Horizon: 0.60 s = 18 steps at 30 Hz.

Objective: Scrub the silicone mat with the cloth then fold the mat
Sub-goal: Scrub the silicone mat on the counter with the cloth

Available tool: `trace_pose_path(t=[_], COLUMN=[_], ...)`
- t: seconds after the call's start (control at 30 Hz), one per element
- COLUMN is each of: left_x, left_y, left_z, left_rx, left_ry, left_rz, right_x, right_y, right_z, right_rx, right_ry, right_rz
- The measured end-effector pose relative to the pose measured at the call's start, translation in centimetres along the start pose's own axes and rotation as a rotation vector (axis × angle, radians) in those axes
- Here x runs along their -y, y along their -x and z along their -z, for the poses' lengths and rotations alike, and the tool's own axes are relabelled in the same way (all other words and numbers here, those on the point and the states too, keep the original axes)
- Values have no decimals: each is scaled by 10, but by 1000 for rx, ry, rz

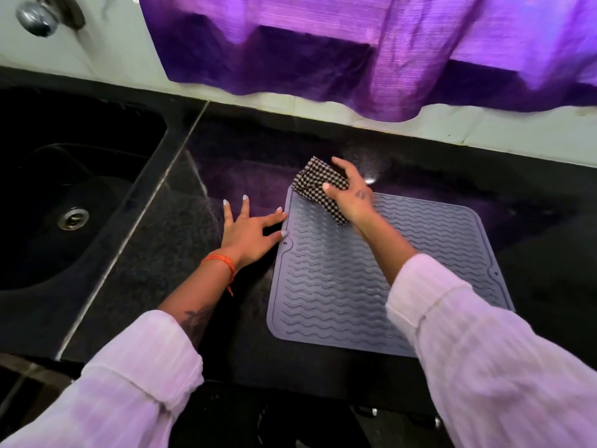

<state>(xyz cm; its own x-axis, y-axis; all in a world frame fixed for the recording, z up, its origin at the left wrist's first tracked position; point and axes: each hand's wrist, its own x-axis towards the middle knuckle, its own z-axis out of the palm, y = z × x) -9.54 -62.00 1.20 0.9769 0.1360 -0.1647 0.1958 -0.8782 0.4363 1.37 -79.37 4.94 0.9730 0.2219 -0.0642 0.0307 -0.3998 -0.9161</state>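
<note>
A grey silicone mat point(329, 279) with wavy ridges lies flat on the black counter. My right hand point(350, 195) presses a folded black-and-white checked cloth point(315, 185) onto the mat's far left corner; part of the cloth hangs past the mat's edge. Beside the mat's left edge my left hand point(248, 229) rests flat on the counter with its fingers spread, and two fingertips touch the mat's rim. It holds nothing.
A black sink point(64, 176) with a metal drain point(73, 218) lies to the left, a chrome tap point(35, 16) above it. A purple curtain point(355, 53) hangs over the white tiled wall behind the black counter point(181, 286).
</note>
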Motion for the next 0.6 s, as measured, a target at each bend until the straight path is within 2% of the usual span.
trace_pose_path(t=[0.1,0.17,0.27,0.43,0.6], left_x=[1,2,4,1,2], left_y=[-1,-1,-1,0,-1], left_z=[-1,-1,-2,-1,-6], left_rx=[-10,-15,-18,-24,-84], left_ry=[0,10,22,15,39], left_rz=[2,1,0,-6,19], right_x=[-11,-16,-22,5,-13], right_y=[-15,-12,-9,-15,29], right_z=[-16,-23,-28,-20,-22], right_rx=[102,102,92,257,153], right_ry=[701,928,1025,973,1095], right_rz=[180,255,319,290,364])
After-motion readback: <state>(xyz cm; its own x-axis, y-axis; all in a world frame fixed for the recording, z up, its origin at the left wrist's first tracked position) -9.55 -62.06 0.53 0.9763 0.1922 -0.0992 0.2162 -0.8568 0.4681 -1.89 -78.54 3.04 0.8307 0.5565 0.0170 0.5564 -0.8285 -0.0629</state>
